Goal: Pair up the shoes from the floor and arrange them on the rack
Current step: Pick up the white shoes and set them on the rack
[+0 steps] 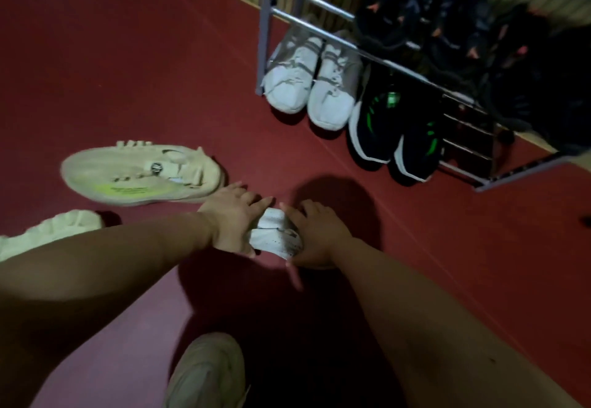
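Observation:
Both my hands grip a white shoe (275,235) low over the red floor (128,71), seemingly a pair pressed side by side. My left hand (232,219) holds its left side and my right hand (315,235) its right side, fingers curled over the top. A beige sneaker (140,172) lies on its side to the left. Another beige shoe (51,231) shows its sole at the left edge, partly behind my left arm. The metal shoe rack (265,55) stands at upper right. A white pair (315,87) and a black-and-green pair (393,139) stand on its bottom level.
Dark shoes (447,23) fill the rack's upper shelves. A beige shoe (208,372) sits at the bottom centre, apparently on a foot. A light wall runs behind the rack.

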The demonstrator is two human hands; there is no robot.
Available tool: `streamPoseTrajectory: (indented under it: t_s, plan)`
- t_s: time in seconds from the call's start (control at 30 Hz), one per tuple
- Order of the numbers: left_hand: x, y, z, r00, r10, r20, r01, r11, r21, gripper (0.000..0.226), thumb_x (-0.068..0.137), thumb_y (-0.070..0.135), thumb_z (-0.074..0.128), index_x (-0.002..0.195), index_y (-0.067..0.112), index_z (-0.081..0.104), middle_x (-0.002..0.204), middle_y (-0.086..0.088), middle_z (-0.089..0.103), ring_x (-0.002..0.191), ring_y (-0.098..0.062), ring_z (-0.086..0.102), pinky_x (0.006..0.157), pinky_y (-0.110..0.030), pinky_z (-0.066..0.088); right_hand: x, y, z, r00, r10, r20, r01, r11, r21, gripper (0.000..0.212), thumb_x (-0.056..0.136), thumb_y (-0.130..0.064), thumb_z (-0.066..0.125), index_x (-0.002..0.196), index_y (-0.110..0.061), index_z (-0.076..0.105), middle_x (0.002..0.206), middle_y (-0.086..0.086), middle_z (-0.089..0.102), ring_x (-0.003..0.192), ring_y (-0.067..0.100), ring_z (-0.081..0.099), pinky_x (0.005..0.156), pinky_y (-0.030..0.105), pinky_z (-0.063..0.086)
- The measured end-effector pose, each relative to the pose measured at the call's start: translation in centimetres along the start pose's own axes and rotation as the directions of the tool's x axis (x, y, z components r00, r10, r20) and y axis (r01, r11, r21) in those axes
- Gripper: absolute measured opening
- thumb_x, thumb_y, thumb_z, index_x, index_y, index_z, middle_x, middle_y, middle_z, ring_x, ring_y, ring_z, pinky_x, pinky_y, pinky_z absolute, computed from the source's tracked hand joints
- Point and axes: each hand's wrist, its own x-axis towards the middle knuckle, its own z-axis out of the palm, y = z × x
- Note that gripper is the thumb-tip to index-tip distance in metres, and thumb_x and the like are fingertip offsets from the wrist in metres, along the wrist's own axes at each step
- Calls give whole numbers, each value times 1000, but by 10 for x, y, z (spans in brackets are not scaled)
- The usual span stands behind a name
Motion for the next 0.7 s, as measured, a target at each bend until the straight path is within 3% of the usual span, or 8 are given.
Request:
streamPoseTrajectory:
  t_s: [0.1,0.2,0.3,0.37,0.47,0.57,0.7]
  plan:
    - [15,20,-5,998,65,-19,-66,993,-97,95,71,63,62,147,20,24,142,-5,41,125,-27,44,105,-35,36,-24,20,3,999,34,-38,-33,999,21,102,70,-64,65,150,-28,13,140,13,33,124,31,36,102,41,28]
    - [39,45,-22,990,132,-52,-139,975,-176,87,66,62,63,139,21,38,128,-2,51,114,-24,52,97,-31,42,-52,50,-3,993,115,-35,-111,990,86,105,68,-65,68,150,-31,12,143,11,30,127,31,33,104,42,28]
    - [68,78,-53,971,215,-103,-230,957,-174,73,63,68,58,121,24,52,109,1,59,96,-21,60,78,-28,47,-85,85,-12,977,211,-25,-206,970,129,108,67,-57,74,151,-31,11,143,11,28,127,32,33,104,42,32]
    - [88,104,-72,947,289,-139,-307,943,-130,60,67,62,64,112,23,53,105,0,61,91,-22,60,71,-26,42,-109,108,-18,960,280,-8,-276,949,154,108,68,-52,75,151,-30,11,144,13,27,129,33,32,106,40,31]
    - [113,146,-94,904,392,-170,-411,906,-96,65,73,54,67,126,21,48,115,-1,60,102,-20,58,73,-22,32,-148,141,-27,929,370,8,-366,915,170,105,67,-52,76,149,-32,15,142,11,31,126,32,38,101,39,36]
    - [131,187,-111,885,438,-159,-455,886,-87,79,73,58,67,137,22,40,126,0,56,110,-19,56,83,-24,38,-185,170,-31,896,445,9,-438,879,188,101,64,-53,78,146,-36,22,136,9,33,119,31,42,95,38,40]
    - [155,237,-138,843,509,-171,-521,853,-29,75,67,64,69,126,24,47,113,-2,58,101,-20,57,83,-28,42,-230,204,-37,870,493,30,-490,854,176,107,64,-51,79,149,-33,16,143,12,28,124,34,38,99,37,37]
